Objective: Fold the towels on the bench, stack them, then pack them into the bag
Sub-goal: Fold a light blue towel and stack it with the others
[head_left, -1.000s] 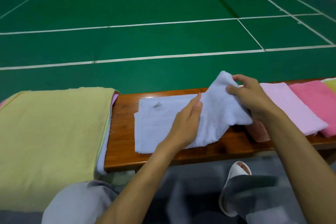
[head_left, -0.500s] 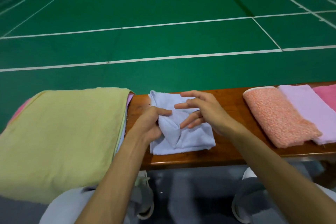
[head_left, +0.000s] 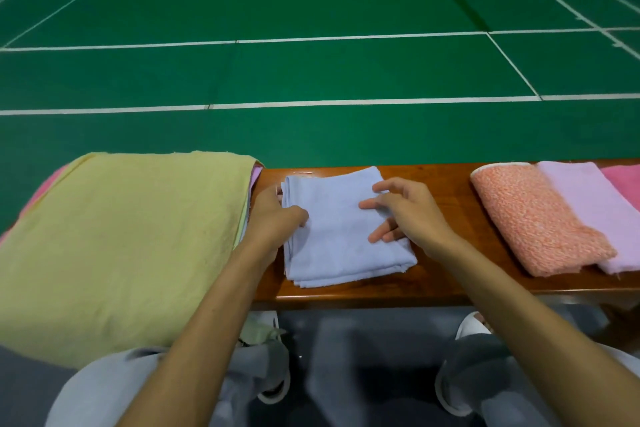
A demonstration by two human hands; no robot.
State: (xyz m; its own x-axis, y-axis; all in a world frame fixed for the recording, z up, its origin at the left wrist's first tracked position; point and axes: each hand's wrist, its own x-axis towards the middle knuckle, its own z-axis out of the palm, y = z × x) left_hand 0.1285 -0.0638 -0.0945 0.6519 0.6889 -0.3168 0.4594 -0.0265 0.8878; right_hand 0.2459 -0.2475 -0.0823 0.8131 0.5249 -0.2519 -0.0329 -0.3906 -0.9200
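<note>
Towels are laid out along the bench. Over the bench's left end a yellow-topped stack, the largest item, is spread flat, judged to be the pile for finished pieces. At the right end an orange towel, a lilac towel and a pink towel are overlapped, probably awaiting folding. At the bench's middle the folded blue towel is set. Its left edge is pinched by the left hand, thumb on top, presumably for lifting. It is steadied by the right hand, fingers spread loosely. No bag is seen.
</note>
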